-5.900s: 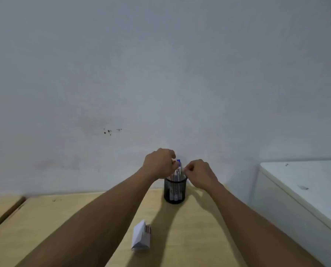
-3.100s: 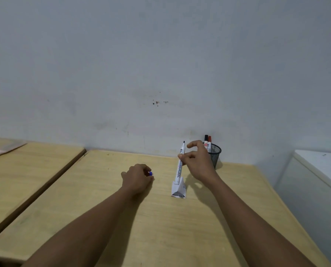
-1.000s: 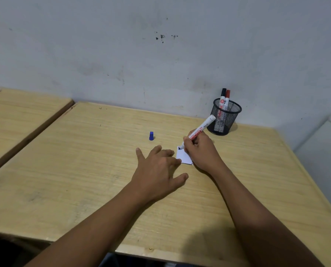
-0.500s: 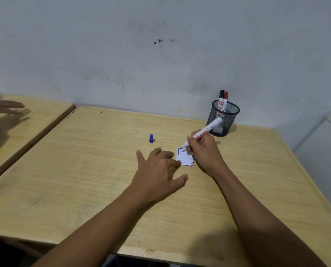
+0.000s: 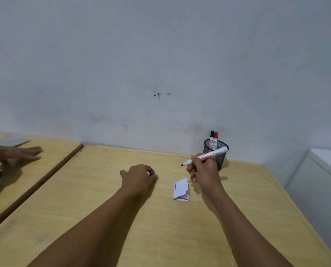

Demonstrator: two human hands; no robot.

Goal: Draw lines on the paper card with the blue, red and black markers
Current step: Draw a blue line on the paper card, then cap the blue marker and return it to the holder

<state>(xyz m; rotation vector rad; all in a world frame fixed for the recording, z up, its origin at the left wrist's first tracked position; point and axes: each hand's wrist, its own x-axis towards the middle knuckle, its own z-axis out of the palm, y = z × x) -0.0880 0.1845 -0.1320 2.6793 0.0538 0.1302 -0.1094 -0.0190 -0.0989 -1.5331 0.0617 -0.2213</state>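
Observation:
A small folded white paper card (image 5: 181, 189) stands on the wooden table (image 5: 160, 228), with a short blue line along its upper left edge. My right hand (image 5: 203, 171) hovers above and right of it, gripping the uncapped blue marker (image 5: 205, 156) with the tip pointing left. My left hand (image 5: 138, 179) is closed over the blue cap (image 5: 151, 173), left of the card. The black marker (image 5: 212, 136) and the red marker (image 5: 216, 137) stand in a black mesh cup (image 5: 219, 151) by the wall.
A second wooden table (image 5: 35, 170) adjoins on the left, where another person's hand (image 5: 19, 153) lies flat. A white cabinet (image 5: 322, 180) stands at the right. The grey wall runs behind the tables.
My right hand lifted the marker off the card, which now shows a blue line. My left hand left the card and closed on the blue cap. The view tilted up.

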